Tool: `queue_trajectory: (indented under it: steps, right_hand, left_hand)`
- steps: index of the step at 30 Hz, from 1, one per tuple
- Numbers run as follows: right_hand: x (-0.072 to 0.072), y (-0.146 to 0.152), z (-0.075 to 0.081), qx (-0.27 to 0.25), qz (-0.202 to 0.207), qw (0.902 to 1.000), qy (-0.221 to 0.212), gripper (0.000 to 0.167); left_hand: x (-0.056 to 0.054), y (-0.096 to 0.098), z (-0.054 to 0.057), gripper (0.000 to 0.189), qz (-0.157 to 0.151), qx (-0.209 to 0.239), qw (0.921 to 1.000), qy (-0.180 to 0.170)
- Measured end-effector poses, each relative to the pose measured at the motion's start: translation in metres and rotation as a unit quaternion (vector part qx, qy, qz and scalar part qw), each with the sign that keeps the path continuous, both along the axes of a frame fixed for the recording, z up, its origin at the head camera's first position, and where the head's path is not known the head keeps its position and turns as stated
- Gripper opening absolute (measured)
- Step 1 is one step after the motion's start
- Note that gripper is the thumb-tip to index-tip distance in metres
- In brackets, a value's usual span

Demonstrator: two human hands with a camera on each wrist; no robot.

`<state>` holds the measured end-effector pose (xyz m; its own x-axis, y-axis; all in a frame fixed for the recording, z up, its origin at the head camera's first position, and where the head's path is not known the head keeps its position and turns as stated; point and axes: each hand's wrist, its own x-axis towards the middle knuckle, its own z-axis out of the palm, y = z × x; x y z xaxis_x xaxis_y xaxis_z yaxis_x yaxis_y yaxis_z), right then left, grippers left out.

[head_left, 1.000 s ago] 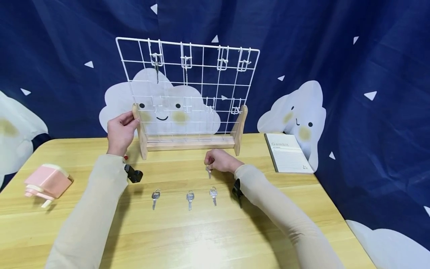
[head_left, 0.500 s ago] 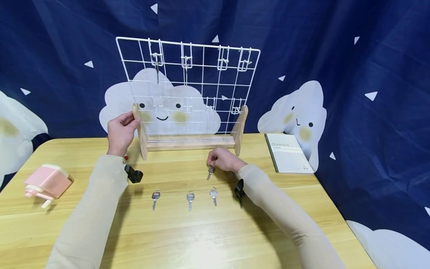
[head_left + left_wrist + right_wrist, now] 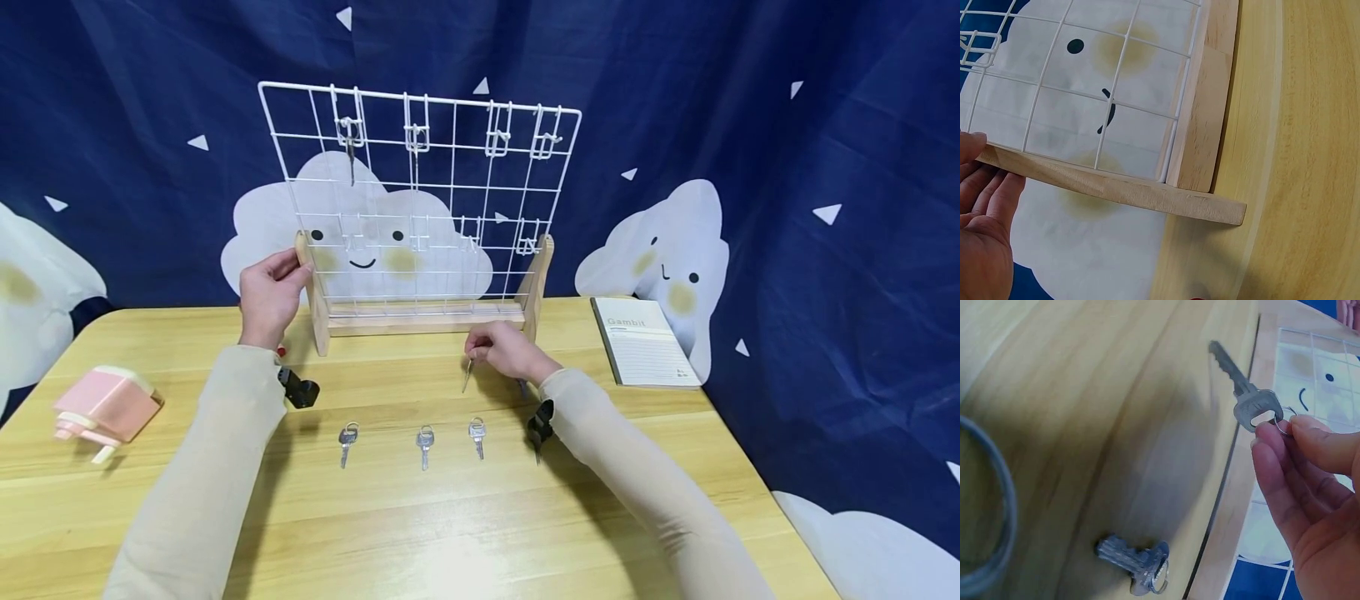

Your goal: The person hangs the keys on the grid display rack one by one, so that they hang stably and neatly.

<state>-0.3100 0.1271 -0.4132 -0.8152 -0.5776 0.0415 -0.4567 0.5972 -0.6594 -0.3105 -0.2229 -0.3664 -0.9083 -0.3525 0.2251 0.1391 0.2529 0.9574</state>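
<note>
My left hand (image 3: 268, 300) holds the left wooden upright (image 3: 1129, 187) of a white wire grid rack (image 3: 453, 187), thumb on one side and fingers on the other. My right hand (image 3: 506, 348) pinches the small ring of a silver key (image 3: 1256, 406) between thumb and fingers. That key hangs just above the table, before the rack's base. Three more keys with rings, a left one (image 3: 348, 442), a middle one (image 3: 424, 446) and a right one (image 3: 477, 437), lie in a row nearer me. Another key (image 3: 1141, 562) lies by my right wrist. White hooks sit on the grid.
Two keys, one at the left hook (image 3: 351, 158) and one at the hook beside it (image 3: 416, 154), hang on the top row. A notebook (image 3: 643, 342) lies at the right. At the left stands a pink box with a crank (image 3: 112, 404). A blue curtain (image 3: 480, 42) hangs behind.
My right hand has lifted slightly and shifted right, toward the rack's base, with the key, which has turned edge-on. My left hand stays on the upright.
</note>
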Motion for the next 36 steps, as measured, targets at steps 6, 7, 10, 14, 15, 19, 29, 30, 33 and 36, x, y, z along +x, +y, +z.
queue_trajectory:
  steps: [6, 7, 10, 14, 15, 19, 29, 30, 33, 36]
  right_hand:
    - [0.003, 0.002, 0.006, -0.040, -0.013, 0.9990, -0.015, 0.007]
    - [0.004, 0.003, 0.007, -0.045, -0.014, 0.9988, -0.015, 0.007]
    - [0.006, 0.004, 0.010, -0.062, -0.020, 0.9977, -0.021, 0.006]
    - [0.007, 0.005, 0.013, -0.079, -0.027, 0.9961, -0.027, 0.007]
    - [0.007, 0.005, 0.014, -0.083, -0.027, 0.9959, -0.025, 0.007]
    - [0.009, 0.006, 0.020, -0.093, -0.031, 0.9952, -0.003, 0.010]
    - [0.015, 0.004, 0.036, -0.130, -0.047, 0.9903, 0.016, 0.011]
    - [0.015, 0.004, 0.038, -0.132, -0.048, 0.9899, 0.019, 0.011]
    - [0.016, 0.004, 0.044, -0.145, -0.047, 0.9879, 0.028, 0.009]
    - [0.017, 0.004, 0.050, -0.150, -0.049, 0.9866, 0.042, 0.009]
  left_hand:
    - [0.000, 0.001, 0.000, 0.041, 0.000, 0.005, 1.0000, 0.001]
    - [0.000, 0.001, 0.000, 0.041, 0.000, 0.006, 1.0000, 0.000]
    - [-0.001, 0.001, 0.000, 0.040, 0.002, 0.005, 1.0000, 0.000]
    - [0.000, 0.001, -0.001, 0.040, 0.004, 0.003, 1.0000, -0.002]
    - [0.000, 0.000, -0.001, 0.040, 0.004, 0.002, 1.0000, -0.002]
    - [0.001, 0.000, 0.000, 0.041, 0.004, -0.003, 0.9999, -0.009]
    - [0.002, 0.000, 0.000, 0.042, 0.006, -0.003, 0.9999, -0.011]
    - [0.001, 0.000, 0.000, 0.042, 0.006, -0.002, 0.9999, -0.009]
    - [0.001, 0.001, 0.000, 0.041, 0.008, -0.002, 0.9999, -0.008]
    - [0.001, 0.001, 0.000, 0.041, 0.006, 0.002, 1.0000, -0.005]
